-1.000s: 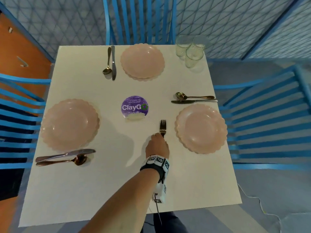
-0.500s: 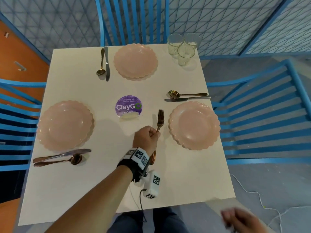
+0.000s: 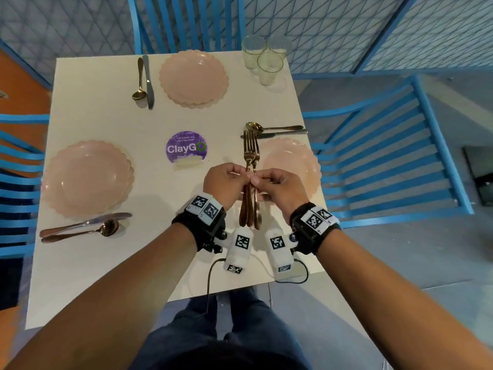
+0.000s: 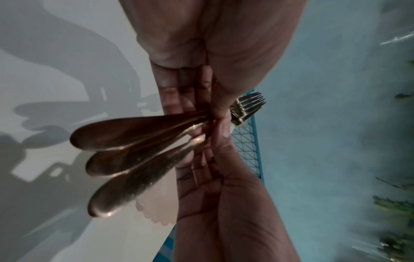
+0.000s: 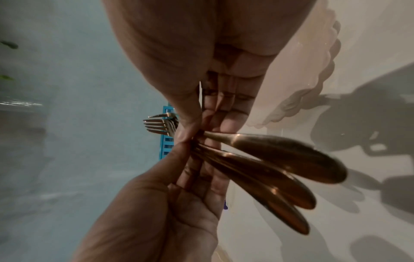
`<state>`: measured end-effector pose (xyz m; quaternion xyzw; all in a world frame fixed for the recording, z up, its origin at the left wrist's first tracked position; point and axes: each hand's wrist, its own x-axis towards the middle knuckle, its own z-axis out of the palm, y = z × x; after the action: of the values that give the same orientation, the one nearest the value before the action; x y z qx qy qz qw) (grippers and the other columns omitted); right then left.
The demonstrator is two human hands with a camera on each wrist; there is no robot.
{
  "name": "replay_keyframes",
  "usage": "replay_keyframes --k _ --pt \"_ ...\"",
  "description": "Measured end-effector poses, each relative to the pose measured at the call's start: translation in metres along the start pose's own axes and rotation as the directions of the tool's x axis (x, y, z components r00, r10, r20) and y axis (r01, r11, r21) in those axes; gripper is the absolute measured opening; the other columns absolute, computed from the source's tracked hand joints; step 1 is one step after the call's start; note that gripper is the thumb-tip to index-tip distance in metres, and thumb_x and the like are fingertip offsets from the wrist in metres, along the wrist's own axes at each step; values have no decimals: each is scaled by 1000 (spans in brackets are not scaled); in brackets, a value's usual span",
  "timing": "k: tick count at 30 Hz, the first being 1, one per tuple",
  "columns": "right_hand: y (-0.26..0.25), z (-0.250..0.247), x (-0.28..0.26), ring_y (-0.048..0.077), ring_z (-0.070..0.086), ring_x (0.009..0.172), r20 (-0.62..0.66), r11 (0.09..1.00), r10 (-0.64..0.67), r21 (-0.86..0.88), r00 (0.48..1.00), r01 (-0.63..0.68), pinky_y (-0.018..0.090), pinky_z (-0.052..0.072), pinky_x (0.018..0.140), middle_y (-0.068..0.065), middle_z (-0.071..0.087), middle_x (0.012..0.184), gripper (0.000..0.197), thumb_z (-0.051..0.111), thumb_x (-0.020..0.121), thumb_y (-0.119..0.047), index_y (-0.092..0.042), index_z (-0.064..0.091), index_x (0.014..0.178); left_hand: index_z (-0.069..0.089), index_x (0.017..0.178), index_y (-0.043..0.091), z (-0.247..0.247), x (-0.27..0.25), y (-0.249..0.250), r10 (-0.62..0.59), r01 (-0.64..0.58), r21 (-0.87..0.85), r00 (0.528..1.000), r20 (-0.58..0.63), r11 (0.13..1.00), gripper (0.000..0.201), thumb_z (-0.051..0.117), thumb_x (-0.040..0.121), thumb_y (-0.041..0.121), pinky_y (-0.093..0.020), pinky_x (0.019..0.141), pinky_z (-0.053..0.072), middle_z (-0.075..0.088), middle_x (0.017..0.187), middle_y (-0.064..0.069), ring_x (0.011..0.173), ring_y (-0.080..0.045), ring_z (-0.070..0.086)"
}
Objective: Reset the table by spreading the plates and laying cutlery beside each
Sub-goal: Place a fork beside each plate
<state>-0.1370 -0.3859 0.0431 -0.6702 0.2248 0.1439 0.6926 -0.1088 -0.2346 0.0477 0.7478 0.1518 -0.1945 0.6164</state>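
Three clear drinking glasses (image 3: 264, 56) stood clustered at the far right corner of the table, touching or nearly so. A round purple ClayGo sign (image 3: 186, 148) stood at the table centre on a pale base. Blue slatted chairs sat at three sides: far chair (image 3: 186, 20), right chair (image 3: 394, 156), left chair (image 3: 18, 166). Blue wire-mesh panels (image 3: 346, 30) ran behind the table. An orange wall panel (image 3: 21, 84) showed at far left. Grey floor (image 3: 400, 263) lay to the right, with a dark object (image 3: 480, 177) at the right edge, too cropped to identify.
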Motion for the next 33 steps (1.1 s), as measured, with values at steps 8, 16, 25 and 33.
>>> replay_keyframes --k 8,16,25,33 --pt "24 -42 5 12 67 72 -107 868 -129 -493 986 60 28 53 67 -2 76 81 12 68 90 -15 -27 67 86 66 83 8 -9 6 -3 -66 66 -46 998 4 997 8 72 88 10 -51 76 63 74 73 -12 65 -27 72" --pt "69 -81 9 28 64 101 335 -51 -78 -942 939 331 36 52 72 4 69 105 22 51 97 -20 -19 65 114 66 85 10 -14 9 -15 -86 82 153 996 19 985 9 72 89 14 -45 78 63 76 77 -13 67 -26 74" --pt "94 -84 15 32 61 107 503 -338 5 -813 864 475 40 52 68 14 65 115 32 52 95 -2 -3 60 126 68 87 10 -5 7 -21 -82 73 224 996 30 972 7 72 89 15 -40 78 63 77 78 -11 71 -28 76" --pt "100 -86 14 30 66 75 531 -317 -69 -815 845 486 36 50 45 13 69 83 20 75 74 4 -2 72 93 68 91 8 -1 3 -22 -72 57 242 996 54 968 9 72 89 16 -36 73 63 77 80 -11 69 -25 76"
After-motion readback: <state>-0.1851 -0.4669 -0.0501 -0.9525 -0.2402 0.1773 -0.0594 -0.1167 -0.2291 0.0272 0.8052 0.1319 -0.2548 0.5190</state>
